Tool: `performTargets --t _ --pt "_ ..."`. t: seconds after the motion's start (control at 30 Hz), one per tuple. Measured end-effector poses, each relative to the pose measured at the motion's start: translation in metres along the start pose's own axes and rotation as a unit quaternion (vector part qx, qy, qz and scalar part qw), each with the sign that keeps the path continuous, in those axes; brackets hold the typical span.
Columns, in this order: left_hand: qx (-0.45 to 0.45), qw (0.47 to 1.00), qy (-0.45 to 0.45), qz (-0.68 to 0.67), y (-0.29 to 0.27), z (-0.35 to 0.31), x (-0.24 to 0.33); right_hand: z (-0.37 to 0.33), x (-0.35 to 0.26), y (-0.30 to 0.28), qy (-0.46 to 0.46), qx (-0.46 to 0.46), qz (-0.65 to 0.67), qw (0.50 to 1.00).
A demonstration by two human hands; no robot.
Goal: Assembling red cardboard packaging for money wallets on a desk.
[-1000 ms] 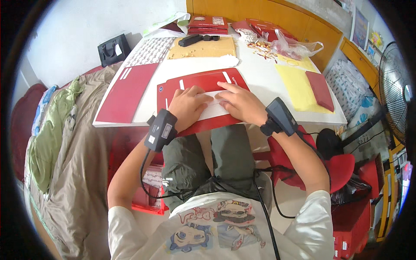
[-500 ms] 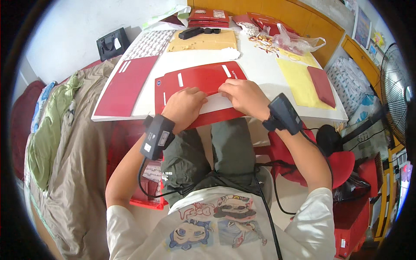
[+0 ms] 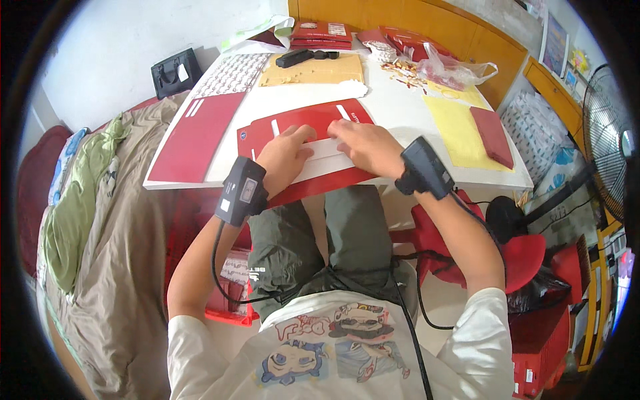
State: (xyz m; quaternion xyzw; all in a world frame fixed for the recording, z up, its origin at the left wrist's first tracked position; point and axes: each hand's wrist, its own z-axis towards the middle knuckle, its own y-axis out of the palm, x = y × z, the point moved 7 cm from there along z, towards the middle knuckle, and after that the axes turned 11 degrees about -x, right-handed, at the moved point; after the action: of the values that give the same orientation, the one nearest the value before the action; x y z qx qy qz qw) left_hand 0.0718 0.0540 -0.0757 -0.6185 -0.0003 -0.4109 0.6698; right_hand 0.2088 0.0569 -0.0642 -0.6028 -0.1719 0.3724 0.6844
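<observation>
Table: white rectangular table top (image 3: 400,110); its near edge sits just above my knees; far end crowded, bare strip left between the sheets.
Flat sheet: large red cardboard sheet with white strips (image 3: 303,127) lies at the near edge, overhanging slightly; my hands hide its middle.
Spare sheet: second red flat card (image 3: 197,137) just to its left, apart.
Left hand: left hand (image 3: 285,160) pressed flat, fingers spread on the sheet.
Right hand: right hand (image 3: 365,147) flat beside it; fingertips hard to make out, so I cannot tell any pinch.
</observation>
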Motion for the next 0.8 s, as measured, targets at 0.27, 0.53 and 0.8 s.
performTargets --t 0.27,0.53,0.8 --pt "0.033 0.951 0.089 0.295 0.022 -0.022 0.026 -0.02 -0.014 0.011 -0.082 0.092 -0.083 0.989" --pt "0.03 0.981 0.063 0.182 0.02 -0.033 0.038 -0.034 -0.024 0.015 -0.066 0.025 -0.092 0.993" --pt "-0.008 0.967 0.067 0.247 0.032 -0.026 0.045 -0.032 -0.026 0.027 -0.091 0.005 -0.206 0.974"
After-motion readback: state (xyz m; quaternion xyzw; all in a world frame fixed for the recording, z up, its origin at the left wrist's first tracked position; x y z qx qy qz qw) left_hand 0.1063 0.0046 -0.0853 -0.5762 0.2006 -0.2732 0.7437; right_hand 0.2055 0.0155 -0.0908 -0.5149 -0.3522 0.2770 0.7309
